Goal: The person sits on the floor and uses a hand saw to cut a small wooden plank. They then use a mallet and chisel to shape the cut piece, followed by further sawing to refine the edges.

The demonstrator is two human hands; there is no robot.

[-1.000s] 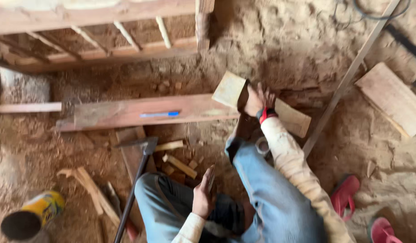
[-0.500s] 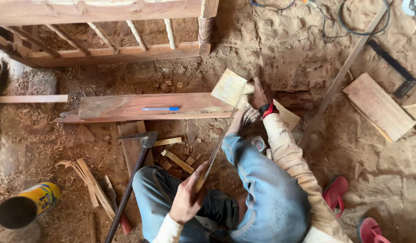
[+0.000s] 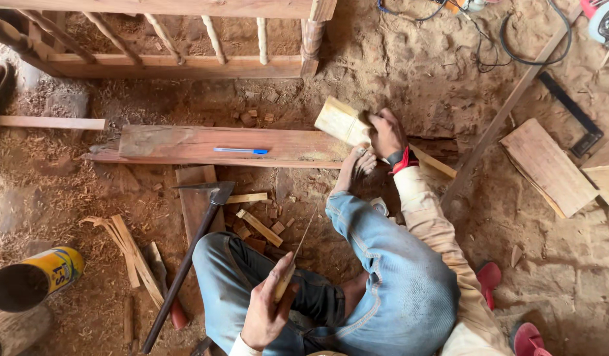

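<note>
My right hand [image 3: 387, 135] grips a pale wooden block [image 3: 342, 121], holding it tilted on the right end of a long reddish plank [image 3: 185, 144] that lies on the dirt floor. A bare foot [image 3: 356, 169] presses on the plank just below the block. Near my knee, my left hand [image 3: 268, 306] is closed on the wooden handle of a thin-bladed tool [image 3: 303, 240]. Its narrow blade points up toward the plank.
A blue pen [image 3: 242, 150] lies on the plank. A long-handled hammer-like tool [image 3: 189, 257] rests by my left leg amid wood scraps. A yellow can [image 3: 37, 280] is at left, a spindled wooden frame [image 3: 172, 62] at top, boards [image 3: 548, 165], a square [image 3: 571, 112] and cables [image 3: 515, 39] at right.
My left hand, empty on my knee a second ago, has picked up the thin-bladed tool and raised it. My right hand stays on the block, which has tilted slightly.
</note>
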